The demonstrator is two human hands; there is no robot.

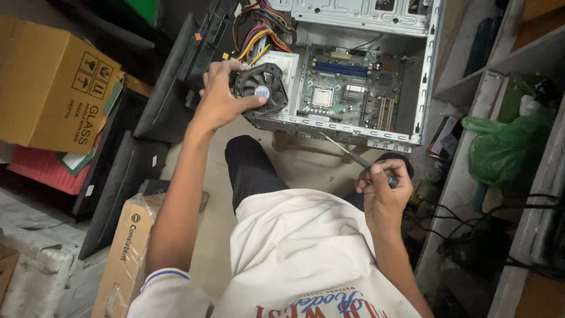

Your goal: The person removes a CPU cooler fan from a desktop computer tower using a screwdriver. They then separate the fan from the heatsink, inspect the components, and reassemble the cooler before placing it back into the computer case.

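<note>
1. We are gripping the black CPU cooler fan [261, 88] in our left hand [219, 100], fingers curled around its rim and the thumb lying across its face, holding it just off the left edge of the open desktop case [425, 70].
2. We are pinching the screwdriver [353, 154] in our right hand [384, 191], fingers folded around the handle, the shaft pointing toward 10 o'clock at the case's near rim.
3. We are judging that the bare CPU socket [322, 96], at 3 o'clock from the fan, needs a level, square approach, so we are keeping the fan flat rather than tilted.
4. We are minding the bundle of coloured power cables [259, 32] at 12 o'clock from the fan, since they could catch in the blades.
5. We are keeping the screwdriver tip away from the green motherboard [353, 82], where a slip could probably scratch it.
</note>
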